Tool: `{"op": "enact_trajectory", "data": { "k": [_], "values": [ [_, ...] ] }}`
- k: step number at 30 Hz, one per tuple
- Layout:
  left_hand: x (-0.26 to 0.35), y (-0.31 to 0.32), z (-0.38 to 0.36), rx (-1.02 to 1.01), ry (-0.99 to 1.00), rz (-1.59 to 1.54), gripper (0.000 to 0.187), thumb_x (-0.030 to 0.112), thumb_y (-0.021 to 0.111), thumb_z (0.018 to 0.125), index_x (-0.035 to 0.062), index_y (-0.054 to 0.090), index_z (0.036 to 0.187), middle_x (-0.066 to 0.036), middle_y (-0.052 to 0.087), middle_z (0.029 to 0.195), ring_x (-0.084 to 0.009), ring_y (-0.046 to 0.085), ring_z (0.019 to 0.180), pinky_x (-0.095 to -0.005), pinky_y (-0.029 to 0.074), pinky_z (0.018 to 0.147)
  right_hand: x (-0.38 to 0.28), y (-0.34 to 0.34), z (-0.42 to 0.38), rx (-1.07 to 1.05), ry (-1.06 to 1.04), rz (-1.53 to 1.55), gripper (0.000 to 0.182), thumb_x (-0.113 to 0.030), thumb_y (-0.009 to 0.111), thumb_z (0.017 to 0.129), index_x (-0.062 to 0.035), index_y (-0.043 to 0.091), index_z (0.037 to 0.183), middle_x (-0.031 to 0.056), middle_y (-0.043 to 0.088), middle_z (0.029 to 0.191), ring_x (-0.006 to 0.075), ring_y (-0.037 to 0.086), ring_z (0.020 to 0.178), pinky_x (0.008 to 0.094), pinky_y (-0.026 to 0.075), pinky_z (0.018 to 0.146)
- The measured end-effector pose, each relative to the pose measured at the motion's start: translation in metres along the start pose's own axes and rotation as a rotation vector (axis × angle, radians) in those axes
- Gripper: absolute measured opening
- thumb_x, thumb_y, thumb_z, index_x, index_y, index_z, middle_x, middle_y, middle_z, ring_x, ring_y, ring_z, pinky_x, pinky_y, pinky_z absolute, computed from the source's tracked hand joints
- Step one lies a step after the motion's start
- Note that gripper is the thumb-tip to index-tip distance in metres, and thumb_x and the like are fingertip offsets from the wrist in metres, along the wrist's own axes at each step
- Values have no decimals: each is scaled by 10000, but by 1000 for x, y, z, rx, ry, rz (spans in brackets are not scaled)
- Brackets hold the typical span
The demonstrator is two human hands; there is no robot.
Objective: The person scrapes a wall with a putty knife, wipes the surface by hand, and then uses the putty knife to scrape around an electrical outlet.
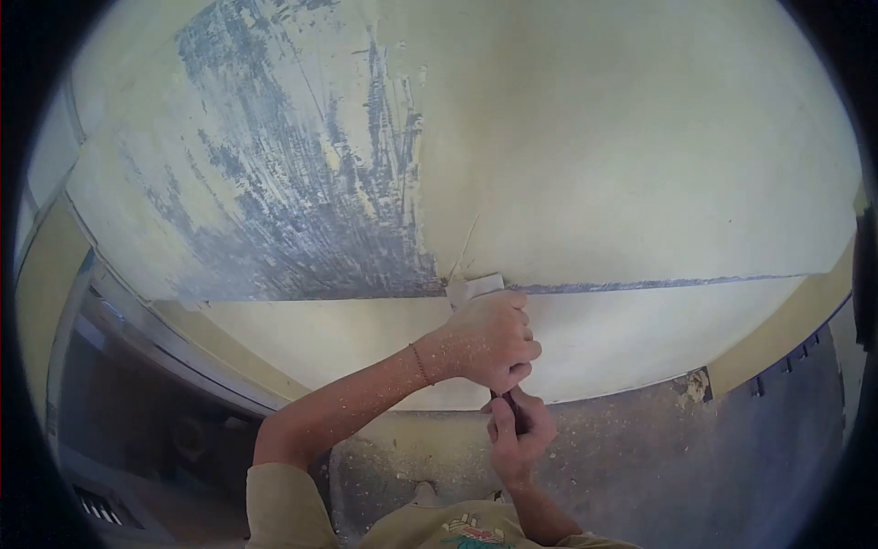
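A scraper with a flat, pale blade (pixel 476 288) presses against the lower edge of the cream-painted panel (pixel 622 156). My left hand (pixel 492 340) is closed around its upper part, just behind the blade. Lower down, my right hand (pixel 525 432) is wrapped around the dark handle (pixel 519 416). Pale flakes speckle my left hand and forearm. A thin curl of paint (pixel 468 242) stands up beside the blade. To the left of the blade, a scraped patch (pixel 338 229) shows streaky grey through the remaining paint.
Below the panel runs a pale recessed strip (pixel 640 329), with a thin grey scraped line along the panel's edge above it. Paint dust and flakes lie on the grey floor (pixel 622 457). A chipped spot (pixel 697 385) marks the right corner. Dark objects sit at lower left.
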State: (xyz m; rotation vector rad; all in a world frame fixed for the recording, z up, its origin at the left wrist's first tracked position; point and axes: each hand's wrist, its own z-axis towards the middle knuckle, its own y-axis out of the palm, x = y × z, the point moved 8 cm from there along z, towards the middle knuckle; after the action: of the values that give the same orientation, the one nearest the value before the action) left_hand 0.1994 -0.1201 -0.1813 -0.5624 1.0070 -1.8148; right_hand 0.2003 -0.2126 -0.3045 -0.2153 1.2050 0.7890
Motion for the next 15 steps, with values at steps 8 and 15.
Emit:
{"op": "enact_trajectory", "data": {
  "k": [8, 15],
  "values": [
    [-6, -4, 4, -149, 20, -12, 222, 142, 632, 581, 122, 425, 504, -24, 437, 485, -236, 437, 469, -350, 376, 559, -12, 12, 4, 75, 111, 77, 157, -17, 587, 935, 58, 568, 1072, 140, 635, 742, 66, 463, 478, 217, 354, 401],
    [-3, -4, 3, -123, 52, 28, 225, 127, 633, 572, 115, 420, 502, -26, 429, 470, -248, 447, 466, -360, 374, 551, -3, 14, 3, 62, 43, 145, 142, -29, 590, 944, 48, 594, 1063, 126, 638, 742, 59, 465, 486, 211, 357, 407]
  ]
}}
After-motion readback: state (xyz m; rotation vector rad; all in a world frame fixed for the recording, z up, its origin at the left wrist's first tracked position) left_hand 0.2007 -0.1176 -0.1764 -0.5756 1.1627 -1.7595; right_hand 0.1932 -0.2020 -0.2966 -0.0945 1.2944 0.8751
